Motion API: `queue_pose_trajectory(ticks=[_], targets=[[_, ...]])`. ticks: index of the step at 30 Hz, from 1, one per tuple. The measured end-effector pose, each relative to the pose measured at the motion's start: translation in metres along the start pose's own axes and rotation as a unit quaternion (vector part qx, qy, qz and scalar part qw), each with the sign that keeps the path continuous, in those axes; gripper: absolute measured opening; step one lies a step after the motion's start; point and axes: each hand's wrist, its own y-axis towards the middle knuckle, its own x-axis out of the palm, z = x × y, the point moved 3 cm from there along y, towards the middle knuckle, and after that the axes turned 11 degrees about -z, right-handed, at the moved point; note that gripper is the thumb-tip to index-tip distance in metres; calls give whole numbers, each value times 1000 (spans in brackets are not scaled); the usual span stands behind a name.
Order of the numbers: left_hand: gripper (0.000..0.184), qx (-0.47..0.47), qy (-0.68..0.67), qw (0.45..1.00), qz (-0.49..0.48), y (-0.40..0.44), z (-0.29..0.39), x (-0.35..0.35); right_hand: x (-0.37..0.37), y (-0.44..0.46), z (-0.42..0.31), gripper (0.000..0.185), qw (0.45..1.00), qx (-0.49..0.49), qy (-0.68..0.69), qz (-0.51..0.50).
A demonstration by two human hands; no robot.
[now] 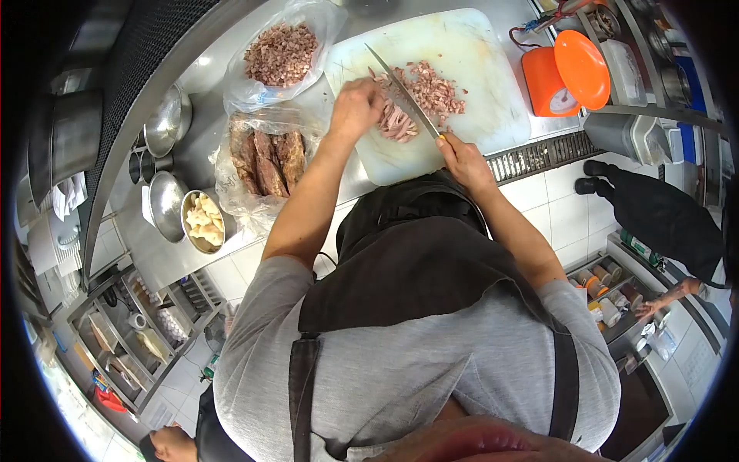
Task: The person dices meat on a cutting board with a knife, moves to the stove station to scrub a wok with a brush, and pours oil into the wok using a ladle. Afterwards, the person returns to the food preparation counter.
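Note:
My right hand [464, 160] is closed round the handle of a long knife [406, 92], whose blade slants up and left over the white cutting board [481, 65]. My left hand [358, 108] is beside the blade with its fingers bent together at the left edge of the meat; what they hold, if anything, is hidden. Strips of meat [396, 123] lie left of the blade, and small diced pieces [437, 90] are spread to its right. A plastic bag of diced meat [281, 54] and a bag with larger dark meat pieces [269, 162] rest left of the board.
An orange scale [548, 83] stands right of the board. Metal bowls [167, 119] and a bowl of pale chunks [204, 222] are at the left. A co-worker [662, 215] in dark clothing is at the right; another person's hand [173, 444] shows at the lower left.

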Motion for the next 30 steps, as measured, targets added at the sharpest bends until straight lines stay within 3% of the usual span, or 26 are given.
queue_pose_trajectory(ticks=[3,5,8,12,14,18,21,23,30], targets=[[13,17,43,997,54,26,-22,-8,-2,-5,-2,33,998,55,5,-15],[16,130,74,987,66,32,-26,-5,-1,-5,1,33,997,70,27,-17],[20,76,73,994,4,13,-21,-4,-7,-13,-3,35,996,85,33,-23],[20,36,18,998,49,-23,-9,6,-13,-27,-1,37,993,106,19,-45],[23,-3,-24,1000,-1,-30,-2,8,-17,-33,-5,36,992,108,5,-57],[24,25,-20,999,41,-35,11,4,-27,-45,-20,35,991,101,-28,-77],[22,-19,-37,998,38,-33,11,6,-30,-49,-24,34,989,93,-54,-100],[17,45,17,998,45,-30,13,13,-32,-49,-23,33,986,100,-66,-117],[13,60,39,995,64,-29,7,20,-25,-27,-27,31,984,88,-59,-143]])
